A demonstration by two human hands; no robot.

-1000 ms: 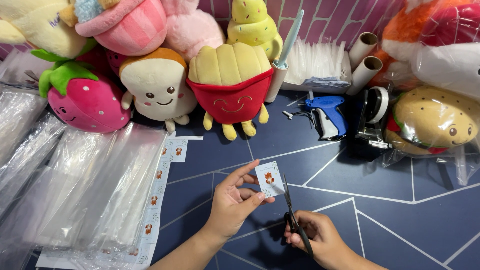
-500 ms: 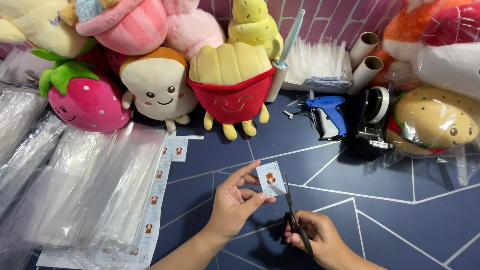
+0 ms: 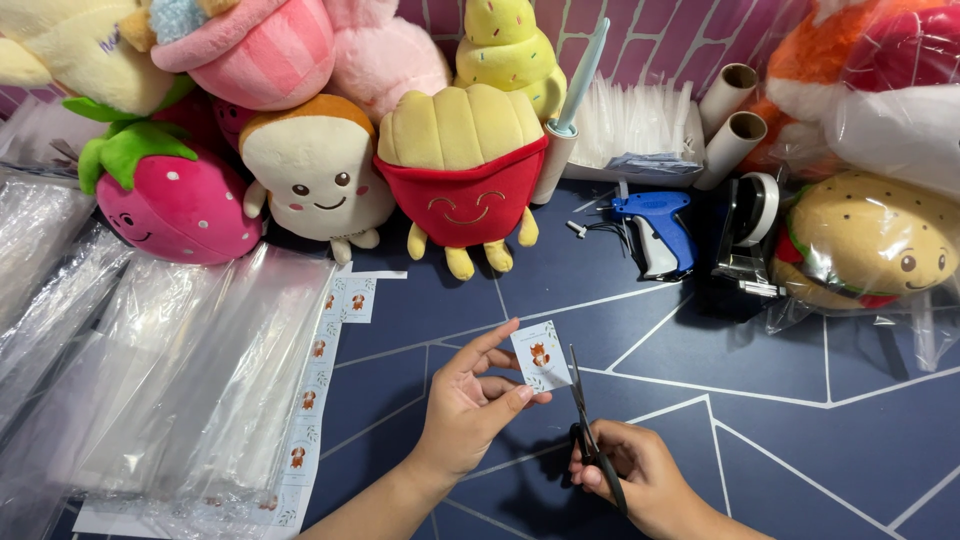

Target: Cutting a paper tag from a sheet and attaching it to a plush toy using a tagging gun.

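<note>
My left hand (image 3: 470, 405) pinches a small white paper tag (image 3: 540, 356) with an orange animal picture, held up between thumb and fingers. My right hand (image 3: 635, 478) grips black scissors (image 3: 585, 425), blades pointing up and lying just right of the tag's edge. Both hands hover over a dark blue floor with white lines. A long white strip of the same tags (image 3: 312, 390) lies to the left, partly under clear bags.
Clear plastic bags (image 3: 150, 390) are spread at left. Plush toys line the back: a strawberry (image 3: 175, 200), toast (image 3: 315, 180), fries (image 3: 462, 160), a bagged burger (image 3: 870, 245). A blue tagging gun (image 3: 655, 225), tape dispenser (image 3: 750, 235) and cardboard tubes (image 3: 730, 120) sit behind.
</note>
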